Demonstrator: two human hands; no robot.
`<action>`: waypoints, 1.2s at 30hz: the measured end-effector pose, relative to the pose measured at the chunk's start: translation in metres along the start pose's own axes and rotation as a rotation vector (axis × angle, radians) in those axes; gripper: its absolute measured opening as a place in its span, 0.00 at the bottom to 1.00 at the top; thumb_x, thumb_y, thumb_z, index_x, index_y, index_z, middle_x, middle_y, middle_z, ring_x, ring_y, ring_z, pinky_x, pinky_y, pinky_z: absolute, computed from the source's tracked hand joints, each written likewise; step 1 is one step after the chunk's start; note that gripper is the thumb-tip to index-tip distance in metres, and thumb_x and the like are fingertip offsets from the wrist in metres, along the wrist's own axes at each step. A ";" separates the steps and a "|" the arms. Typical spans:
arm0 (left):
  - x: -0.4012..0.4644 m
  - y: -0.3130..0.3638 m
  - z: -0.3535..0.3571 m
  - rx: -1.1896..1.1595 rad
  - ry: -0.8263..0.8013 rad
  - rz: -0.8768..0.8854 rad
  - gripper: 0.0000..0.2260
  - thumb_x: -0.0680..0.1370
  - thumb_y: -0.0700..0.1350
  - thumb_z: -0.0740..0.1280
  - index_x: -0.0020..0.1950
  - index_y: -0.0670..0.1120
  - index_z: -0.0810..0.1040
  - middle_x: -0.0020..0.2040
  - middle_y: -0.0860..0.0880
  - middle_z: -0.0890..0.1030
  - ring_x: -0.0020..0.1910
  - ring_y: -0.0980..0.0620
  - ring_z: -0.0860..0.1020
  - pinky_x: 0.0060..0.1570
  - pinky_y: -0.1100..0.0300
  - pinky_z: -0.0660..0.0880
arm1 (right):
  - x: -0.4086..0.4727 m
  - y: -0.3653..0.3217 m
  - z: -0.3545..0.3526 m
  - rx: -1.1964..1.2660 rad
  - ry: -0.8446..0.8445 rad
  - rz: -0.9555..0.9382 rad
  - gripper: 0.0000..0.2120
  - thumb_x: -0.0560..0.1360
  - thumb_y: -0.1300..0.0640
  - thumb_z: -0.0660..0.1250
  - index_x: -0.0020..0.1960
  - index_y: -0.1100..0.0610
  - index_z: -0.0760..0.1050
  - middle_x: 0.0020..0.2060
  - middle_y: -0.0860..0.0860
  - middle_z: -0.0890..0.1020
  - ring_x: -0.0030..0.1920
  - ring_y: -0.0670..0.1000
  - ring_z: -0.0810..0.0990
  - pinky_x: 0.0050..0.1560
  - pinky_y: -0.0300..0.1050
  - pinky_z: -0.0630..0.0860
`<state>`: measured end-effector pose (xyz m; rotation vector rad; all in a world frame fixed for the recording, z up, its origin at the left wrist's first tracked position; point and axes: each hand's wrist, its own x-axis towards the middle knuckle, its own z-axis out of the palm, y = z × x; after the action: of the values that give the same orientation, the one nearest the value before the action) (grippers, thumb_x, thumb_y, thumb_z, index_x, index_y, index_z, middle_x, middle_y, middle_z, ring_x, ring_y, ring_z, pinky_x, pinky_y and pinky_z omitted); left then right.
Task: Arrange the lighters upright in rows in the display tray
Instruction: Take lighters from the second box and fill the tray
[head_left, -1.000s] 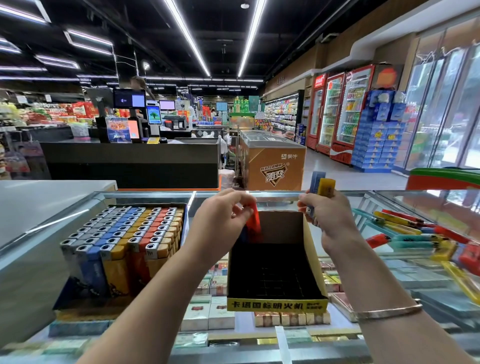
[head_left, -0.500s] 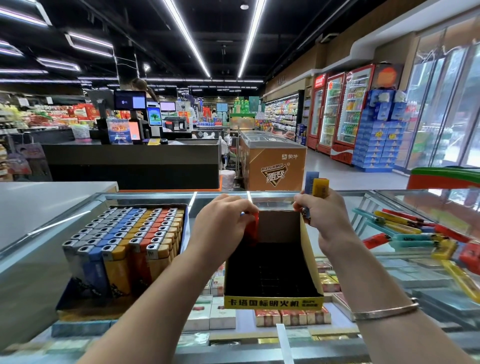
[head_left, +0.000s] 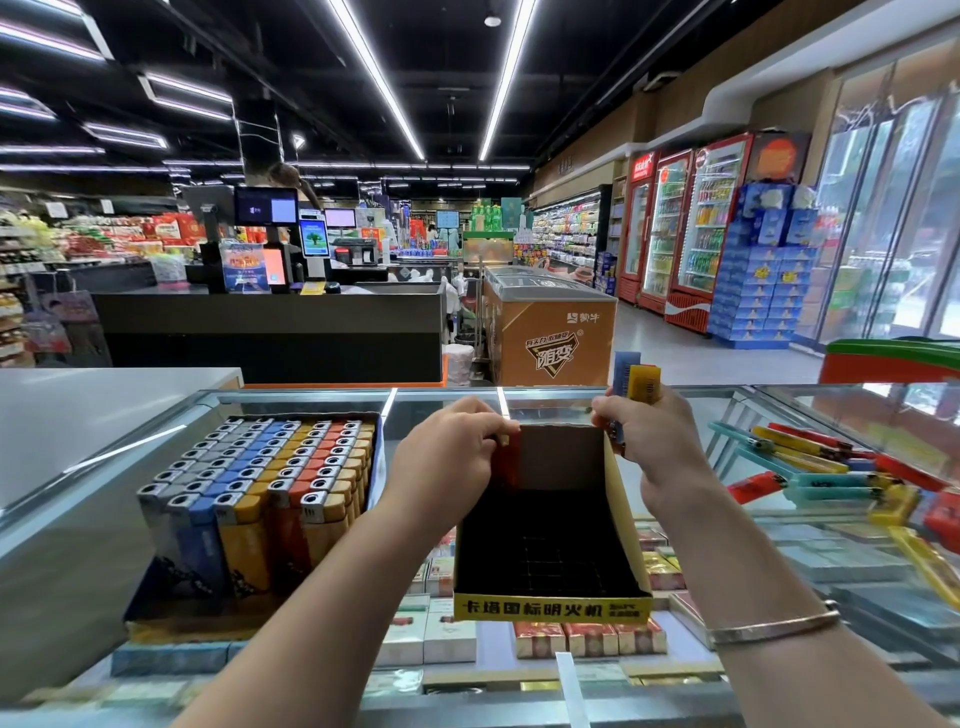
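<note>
Display tray (head_left: 550, 605), black-lined card with yellow front lip, standing on glass counter (head_left: 441, 402), centre of view, near its front edge; grid of cells on tray floor visible and unfilled apart from far left corner. Red lighter (head_left: 506, 457) upright in that far left corner, against the back wall, pinched at its top by left hand (head_left: 447, 457), fingers curled over it. Right hand (head_left: 657, 441) at tray's far right corner, gripping a small bunch of lighters: yellow lighter (head_left: 644, 382) and blue lighter (head_left: 626, 366) projecting above the fist, a further end showing below the fingers beside the tray wall. Silver bangle (head_left: 774, 626) on right wrist.

Left of tray, well apart: full tray of lighters (head_left: 260, 493), upright in rows of grey, blue, yellow and orange. Right of tray: loose lighters (head_left: 831, 478) lying flat in a heap on the glass, red, yellow and teal. Cigarette packs (head_left: 592, 636) visible beneath the glass. Beyond counter: checkout desk (head_left: 270, 327) at left, chest freezer (head_left: 550, 322) centre, drink coolers (head_left: 691, 223) at right
</note>
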<state>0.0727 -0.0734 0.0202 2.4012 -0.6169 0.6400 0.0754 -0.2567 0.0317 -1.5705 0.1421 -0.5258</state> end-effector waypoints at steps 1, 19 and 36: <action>-0.001 0.000 -0.001 -0.036 -0.010 -0.011 0.13 0.78 0.40 0.63 0.56 0.53 0.80 0.45 0.64 0.72 0.48 0.58 0.74 0.43 0.63 0.76 | 0.000 0.000 0.000 0.014 0.005 -0.005 0.04 0.74 0.61 0.67 0.44 0.54 0.72 0.41 0.56 0.77 0.41 0.51 0.77 0.37 0.40 0.70; -0.006 0.016 -0.007 -0.277 0.282 0.185 0.25 0.72 0.36 0.70 0.63 0.60 0.72 0.58 0.57 0.75 0.58 0.55 0.74 0.54 0.56 0.75 | -0.023 -0.015 0.004 0.057 -0.834 -0.070 0.08 0.70 0.61 0.71 0.44 0.61 0.73 0.29 0.57 0.77 0.22 0.50 0.75 0.19 0.35 0.67; -0.004 0.015 -0.014 -0.416 0.216 -0.010 0.10 0.74 0.44 0.70 0.50 0.56 0.74 0.43 0.58 0.80 0.38 0.56 0.80 0.41 0.48 0.79 | -0.009 -0.015 -0.002 0.156 -0.188 -0.225 0.07 0.75 0.59 0.66 0.40 0.56 0.72 0.27 0.55 0.77 0.23 0.50 0.74 0.23 0.40 0.70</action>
<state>0.0574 -0.0740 0.0340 1.9208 -0.5796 0.6800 0.0630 -0.2539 0.0437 -1.4819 -0.2165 -0.5470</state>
